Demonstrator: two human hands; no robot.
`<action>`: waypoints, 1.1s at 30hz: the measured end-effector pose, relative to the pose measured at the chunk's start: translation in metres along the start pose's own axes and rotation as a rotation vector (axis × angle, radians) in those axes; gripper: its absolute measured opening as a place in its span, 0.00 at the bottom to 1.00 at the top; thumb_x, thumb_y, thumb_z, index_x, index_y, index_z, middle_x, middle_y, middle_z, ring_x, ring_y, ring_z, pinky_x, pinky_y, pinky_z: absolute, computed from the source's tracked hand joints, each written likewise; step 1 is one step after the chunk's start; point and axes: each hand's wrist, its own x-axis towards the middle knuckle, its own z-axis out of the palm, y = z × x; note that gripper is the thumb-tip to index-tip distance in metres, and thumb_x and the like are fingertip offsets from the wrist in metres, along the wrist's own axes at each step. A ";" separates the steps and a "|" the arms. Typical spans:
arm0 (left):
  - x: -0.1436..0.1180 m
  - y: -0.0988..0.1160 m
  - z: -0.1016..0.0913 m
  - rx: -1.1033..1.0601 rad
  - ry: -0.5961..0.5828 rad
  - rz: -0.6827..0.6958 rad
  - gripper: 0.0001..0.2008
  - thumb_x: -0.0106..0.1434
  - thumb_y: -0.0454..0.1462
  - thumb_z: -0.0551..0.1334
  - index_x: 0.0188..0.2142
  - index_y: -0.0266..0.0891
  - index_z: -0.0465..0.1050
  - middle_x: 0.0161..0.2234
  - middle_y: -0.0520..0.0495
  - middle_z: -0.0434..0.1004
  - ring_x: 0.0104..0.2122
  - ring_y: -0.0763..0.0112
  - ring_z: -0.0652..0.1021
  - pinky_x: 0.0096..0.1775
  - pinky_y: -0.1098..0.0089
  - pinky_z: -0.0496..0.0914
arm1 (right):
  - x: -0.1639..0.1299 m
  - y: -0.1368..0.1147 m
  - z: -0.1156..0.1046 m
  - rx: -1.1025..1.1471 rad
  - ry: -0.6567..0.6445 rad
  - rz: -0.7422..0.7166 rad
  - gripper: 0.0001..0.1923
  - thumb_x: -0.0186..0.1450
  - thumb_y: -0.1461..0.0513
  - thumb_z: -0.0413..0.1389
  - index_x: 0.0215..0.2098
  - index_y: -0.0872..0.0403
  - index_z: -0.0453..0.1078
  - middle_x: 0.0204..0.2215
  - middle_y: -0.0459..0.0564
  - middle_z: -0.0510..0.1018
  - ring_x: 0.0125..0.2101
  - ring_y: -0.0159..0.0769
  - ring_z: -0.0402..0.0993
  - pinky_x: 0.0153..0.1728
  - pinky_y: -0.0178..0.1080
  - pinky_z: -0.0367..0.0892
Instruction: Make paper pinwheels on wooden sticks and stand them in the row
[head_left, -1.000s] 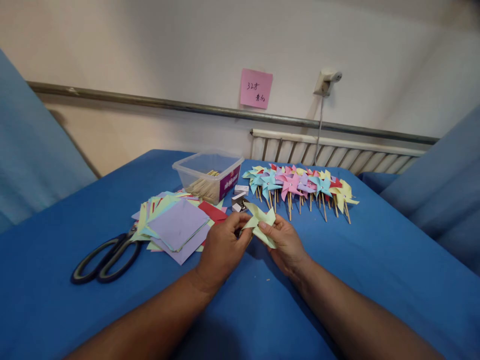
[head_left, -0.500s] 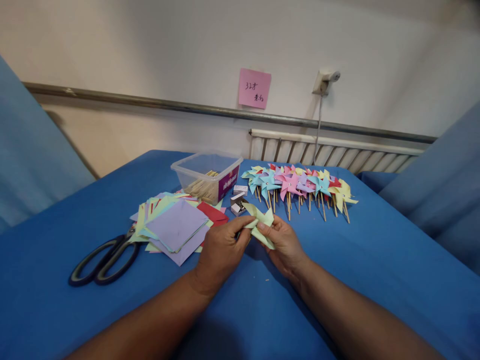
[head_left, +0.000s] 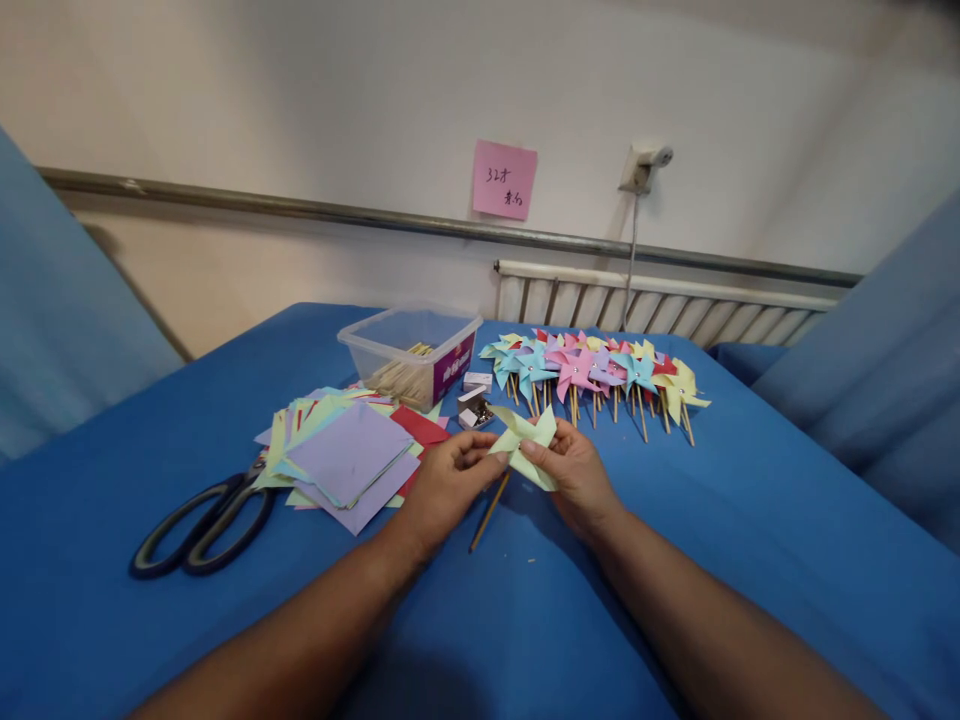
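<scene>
Pale green paper, folded into a pinwheel head (head_left: 525, 447), sits pinched between both my hands. My left hand (head_left: 442, 485) closes thumb and fingers on its left edge, and my right hand (head_left: 574, 470) grips its right side from below. A wooden stick (head_left: 490, 511) slants down from under the pinwheel head; whether it is fastened yet I cannot tell, so I judge this one unfinished. Beyond the pinwheel head lies a row of finished pinwheels (head_left: 592, 375) on sticks, many already made. Left of the pinwheel head a stack of coloured paper squares (head_left: 349, 455) waits, so plenty is left. Farther left lie black scissors (head_left: 202, 515). Behind the stack stands a clear plastic box (head_left: 409, 350) of sticks, all on the blue table (head_left: 750, 520).
</scene>
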 end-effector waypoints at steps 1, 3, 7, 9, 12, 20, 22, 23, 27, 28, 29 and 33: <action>0.001 0.000 -0.001 -0.029 -0.010 -0.013 0.18 0.50 0.42 0.69 0.38 0.35 0.75 0.32 0.45 0.81 0.32 0.67 0.79 0.36 0.69 0.70 | 0.000 0.001 -0.001 -0.028 -0.007 0.005 0.20 0.47 0.62 0.70 0.36 0.55 0.71 0.28 0.46 0.81 0.26 0.32 0.76 0.31 0.34 0.70; 0.003 -0.001 -0.002 -0.071 -0.033 -0.039 0.17 0.50 0.42 0.70 0.37 0.35 0.75 0.32 0.45 0.81 0.31 0.68 0.78 0.36 0.69 0.70 | 0.000 0.002 -0.001 -0.077 -0.022 0.017 0.20 0.47 0.61 0.70 0.37 0.55 0.71 0.29 0.46 0.81 0.27 0.33 0.76 0.31 0.35 0.70; 0.003 -0.001 -0.001 -0.106 -0.081 -0.063 0.16 0.49 0.41 0.70 0.36 0.35 0.75 0.32 0.45 0.80 0.30 0.69 0.78 0.36 0.69 0.70 | -0.001 0.001 0.001 -0.114 -0.048 0.008 0.21 0.47 0.60 0.69 0.37 0.55 0.71 0.29 0.47 0.81 0.28 0.34 0.76 0.31 0.35 0.70; 0.003 -0.001 0.000 -0.114 -0.092 -0.063 0.16 0.49 0.41 0.71 0.35 0.35 0.75 0.32 0.45 0.80 0.30 0.69 0.77 0.36 0.69 0.70 | -0.001 0.000 0.002 -0.111 -0.053 0.013 0.21 0.47 0.60 0.70 0.37 0.54 0.71 0.29 0.47 0.81 0.27 0.34 0.76 0.30 0.35 0.70; 0.003 -0.002 0.000 -0.105 -0.091 -0.068 0.16 0.49 0.42 0.71 0.33 0.35 0.74 0.30 0.46 0.79 0.29 0.68 0.77 0.34 0.69 0.69 | -0.001 0.001 0.002 -0.100 -0.054 0.025 0.22 0.47 0.60 0.70 0.38 0.54 0.70 0.29 0.47 0.81 0.27 0.33 0.76 0.30 0.35 0.69; 0.002 -0.002 0.001 -0.164 -0.098 -0.042 0.16 0.51 0.43 0.70 0.36 0.35 0.75 0.32 0.45 0.78 0.30 0.68 0.76 0.34 0.70 0.69 | -0.005 -0.001 0.005 -0.028 -0.137 0.040 0.22 0.50 0.61 0.68 0.41 0.55 0.69 0.35 0.50 0.81 0.32 0.35 0.77 0.35 0.36 0.69; 0.002 -0.002 0.000 -0.242 -0.084 -0.049 0.16 0.51 0.42 0.70 0.37 0.35 0.75 0.32 0.45 0.78 0.30 0.69 0.76 0.35 0.69 0.69 | -0.007 -0.004 0.006 0.024 -0.154 0.057 0.20 0.52 0.61 0.67 0.41 0.56 0.70 0.35 0.51 0.80 0.32 0.35 0.77 0.35 0.36 0.68; 0.002 -0.001 0.000 -0.287 -0.072 -0.053 0.16 0.52 0.41 0.69 0.38 0.35 0.75 0.32 0.45 0.78 0.30 0.69 0.76 0.35 0.69 0.69 | -0.009 -0.005 0.006 0.041 -0.146 0.063 0.19 0.53 0.60 0.66 0.40 0.56 0.70 0.35 0.51 0.80 0.32 0.34 0.76 0.34 0.35 0.68; 0.003 0.004 -0.004 -0.412 -0.007 -0.053 0.14 0.53 0.39 0.68 0.38 0.34 0.74 0.29 0.47 0.77 0.28 0.71 0.75 0.34 0.71 0.69 | -0.013 -0.001 0.007 -0.001 -0.089 0.147 0.14 0.54 0.61 0.65 0.37 0.57 0.71 0.30 0.47 0.78 0.24 0.27 0.71 0.23 0.29 0.62; 0.003 0.005 -0.005 -0.425 0.003 -0.057 0.13 0.53 0.39 0.68 0.37 0.34 0.73 0.28 0.48 0.76 0.27 0.72 0.75 0.32 0.72 0.69 | -0.014 0.002 0.008 -0.024 -0.119 0.190 0.14 0.53 0.61 0.65 0.37 0.57 0.71 0.29 0.48 0.78 0.23 0.26 0.70 0.21 0.29 0.60; 0.003 0.006 -0.006 -0.433 0.015 -0.065 0.13 0.54 0.39 0.68 0.36 0.34 0.73 0.27 0.48 0.75 0.26 0.73 0.74 0.30 0.72 0.69 | -0.016 0.006 0.009 -0.044 -0.173 0.238 0.14 0.53 0.61 0.65 0.37 0.57 0.71 0.30 0.48 0.78 0.22 0.26 0.69 0.20 0.29 0.58; 0.002 0.007 -0.007 -0.461 0.068 -0.098 0.12 0.53 0.40 0.68 0.31 0.36 0.69 0.22 0.52 0.71 0.21 0.75 0.71 0.23 0.74 0.64 | -0.023 0.021 0.015 -0.114 -0.365 0.348 0.19 0.51 0.60 0.67 0.38 0.57 0.69 0.33 0.50 0.78 0.21 0.27 0.71 0.19 0.30 0.59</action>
